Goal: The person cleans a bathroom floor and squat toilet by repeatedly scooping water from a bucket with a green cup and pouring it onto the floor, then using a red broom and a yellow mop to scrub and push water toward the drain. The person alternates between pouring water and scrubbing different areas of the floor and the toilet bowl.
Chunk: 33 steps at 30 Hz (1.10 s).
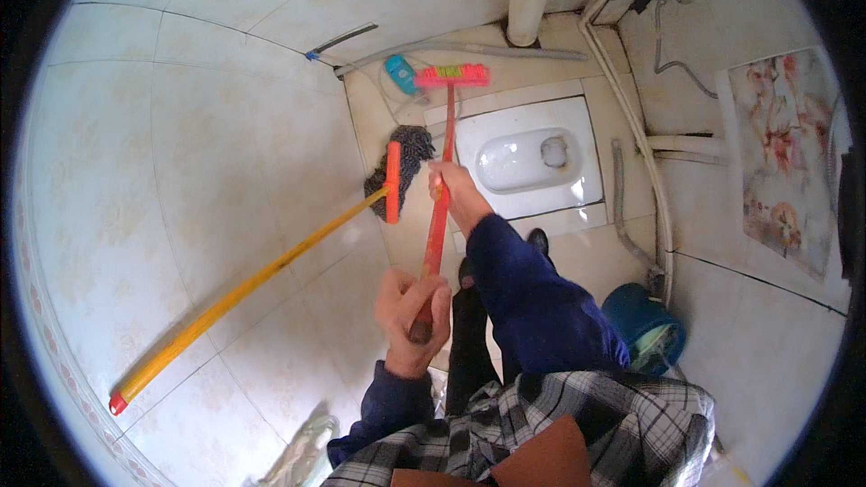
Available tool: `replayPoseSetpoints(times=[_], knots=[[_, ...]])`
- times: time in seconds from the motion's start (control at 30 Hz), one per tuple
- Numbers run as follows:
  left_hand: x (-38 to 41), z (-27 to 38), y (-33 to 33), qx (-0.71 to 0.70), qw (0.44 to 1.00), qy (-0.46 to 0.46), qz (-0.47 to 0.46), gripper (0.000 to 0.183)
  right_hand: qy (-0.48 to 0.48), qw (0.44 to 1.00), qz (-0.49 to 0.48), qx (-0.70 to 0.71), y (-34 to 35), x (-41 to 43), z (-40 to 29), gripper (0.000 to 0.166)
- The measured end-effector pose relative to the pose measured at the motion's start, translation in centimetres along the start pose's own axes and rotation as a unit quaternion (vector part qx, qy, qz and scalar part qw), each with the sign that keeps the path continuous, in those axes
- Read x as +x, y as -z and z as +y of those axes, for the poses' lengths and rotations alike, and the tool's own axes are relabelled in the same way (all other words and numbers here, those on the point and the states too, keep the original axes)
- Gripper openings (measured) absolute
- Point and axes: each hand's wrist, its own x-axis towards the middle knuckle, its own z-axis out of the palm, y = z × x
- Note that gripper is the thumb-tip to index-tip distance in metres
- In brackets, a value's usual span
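Both my hands grip the red handle (437,233) of a long floor brush. My left hand (409,311) closes around the handle's near end, and my right hand (457,191) holds it farther along. The pink-bristled brush head (467,76), with a yellow-green middle, lies at the far end by the back edge of the floor. It is close to a teal plastic object (400,73) with a thin hose or cord around it. To the right of the handle, a white squat toilet (507,159) is set in the tiled floor.
A mop with a yellow handle (257,282), orange bar and dark strands (409,155) leans on the left wall. A grey hose (494,50) runs along the back below a vertical pipe (531,7). A blue bucket (626,308) stands at the right, near white pipes (632,108).
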Motion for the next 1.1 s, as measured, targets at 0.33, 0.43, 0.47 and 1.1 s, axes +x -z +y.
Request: replayPoseSetpoints(times=[0.33,0.43,0.47,1.1], knots=[[4.0,0.7,2.1,-0.203,0.961,-0.183,0.049,0.019,-0.011,0.995,0.062,0.073,-6.5,2.3,-1.8,0.018],[6.8,-1.6,-1.4,-0.139,0.979,-0.114,0.100,0.021,-0.026,0.997,0.023,0.076,-4.3,6.7,-3.8,0.013],[7.5,-2.5,-1.7,-0.183,0.967,-0.151,0.095,0.021,-0.004,0.996,0.031,0.082,-3.6,6.7,-3.0,0.014],[3.7,0.5,1.5,-0.317,0.934,-0.110,0.121,0.024,-0.042,0.988,0.114,0.091,-1.4,-1.4,0.4,0.010]])
